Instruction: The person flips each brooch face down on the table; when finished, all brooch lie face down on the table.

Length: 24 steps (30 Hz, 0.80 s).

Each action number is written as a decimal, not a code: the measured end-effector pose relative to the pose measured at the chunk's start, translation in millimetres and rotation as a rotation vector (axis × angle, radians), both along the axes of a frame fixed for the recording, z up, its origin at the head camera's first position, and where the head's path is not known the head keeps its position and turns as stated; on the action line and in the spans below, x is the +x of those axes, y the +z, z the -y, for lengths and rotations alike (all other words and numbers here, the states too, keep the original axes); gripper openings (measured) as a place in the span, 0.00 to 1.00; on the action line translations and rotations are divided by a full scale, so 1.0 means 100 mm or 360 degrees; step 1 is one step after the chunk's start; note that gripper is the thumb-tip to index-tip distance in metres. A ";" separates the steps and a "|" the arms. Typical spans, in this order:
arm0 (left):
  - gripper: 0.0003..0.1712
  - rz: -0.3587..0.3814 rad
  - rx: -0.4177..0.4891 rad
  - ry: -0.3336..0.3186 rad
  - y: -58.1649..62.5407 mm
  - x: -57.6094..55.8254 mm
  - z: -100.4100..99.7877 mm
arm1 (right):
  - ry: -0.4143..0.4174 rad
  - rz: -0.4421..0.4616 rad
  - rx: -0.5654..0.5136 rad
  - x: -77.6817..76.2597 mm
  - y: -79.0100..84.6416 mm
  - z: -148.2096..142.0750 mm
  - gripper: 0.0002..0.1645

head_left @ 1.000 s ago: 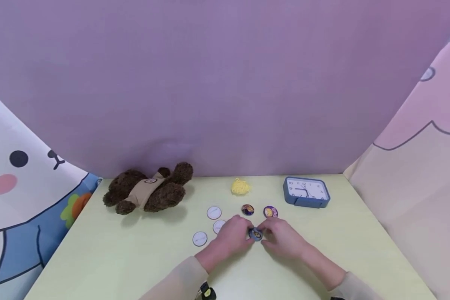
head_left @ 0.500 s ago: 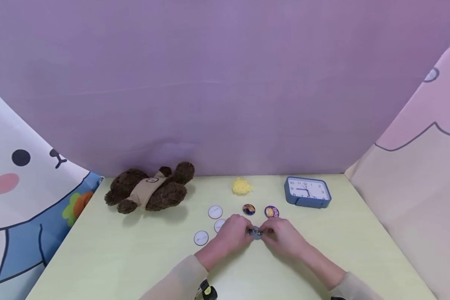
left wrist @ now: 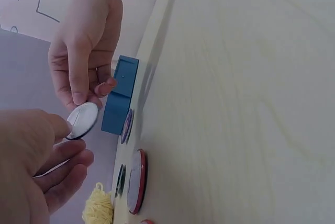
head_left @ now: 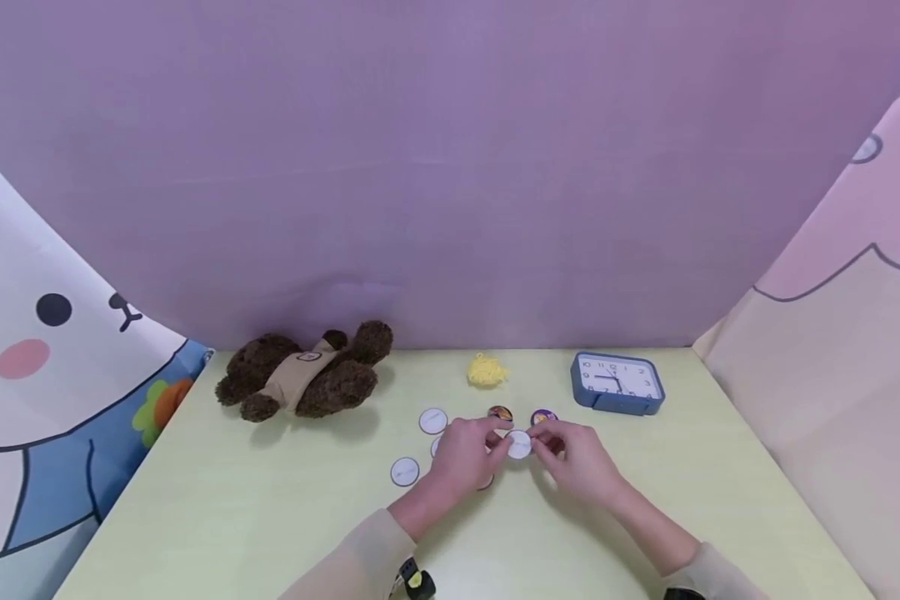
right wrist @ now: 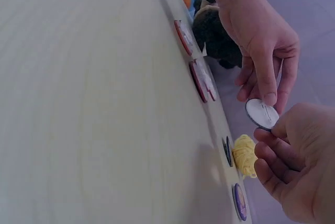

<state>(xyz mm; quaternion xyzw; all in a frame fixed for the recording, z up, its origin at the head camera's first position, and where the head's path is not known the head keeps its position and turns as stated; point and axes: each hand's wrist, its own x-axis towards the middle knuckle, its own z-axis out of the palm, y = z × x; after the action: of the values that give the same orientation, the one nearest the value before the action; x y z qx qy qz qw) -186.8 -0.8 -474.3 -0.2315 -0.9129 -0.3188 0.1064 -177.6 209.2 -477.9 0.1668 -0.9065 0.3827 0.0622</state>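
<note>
Before yellow yarn, clock, plush bear, left hand, right hand, both pinching badge

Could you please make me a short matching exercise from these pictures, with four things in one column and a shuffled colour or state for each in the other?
Things:
1. Plush bear
2. Clock
3. Yarn bundle
4. Badge

Descriptions:
A. Held between the left hand and the right hand, white side showing
B. Brown, lying down
C. Yellow
D. Blue frame, numbered face

Right pairs: 1-B, 2-D, 3-C, 4-A
</note>
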 end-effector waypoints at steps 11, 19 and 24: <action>0.22 0.0053 -0.0043 -0.0186 -0.04 -0.01 0.05 | 0.0094 0.0049 -0.0096 -0.01 -0.03 -0.02 0.12; 0.18 0.0139 -0.0096 -0.0175 -0.09 -0.04 0.06 | 0.0253 0.0087 0.0026 -0.02 -0.06 -0.04 0.18; 0.16 0.0201 -0.0115 -0.0180 -0.14 -0.05 0.05 | 0.0319 0.0079 0.0066 -0.03 -0.07 -0.03 0.18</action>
<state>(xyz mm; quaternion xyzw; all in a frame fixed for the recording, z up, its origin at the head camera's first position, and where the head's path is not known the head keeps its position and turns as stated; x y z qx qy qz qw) -191.5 -5.8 -488.2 -0.2657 -0.9142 -0.3051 0.0220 -181.0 212.6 -485.3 0.2484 -0.8943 0.3721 -0.0023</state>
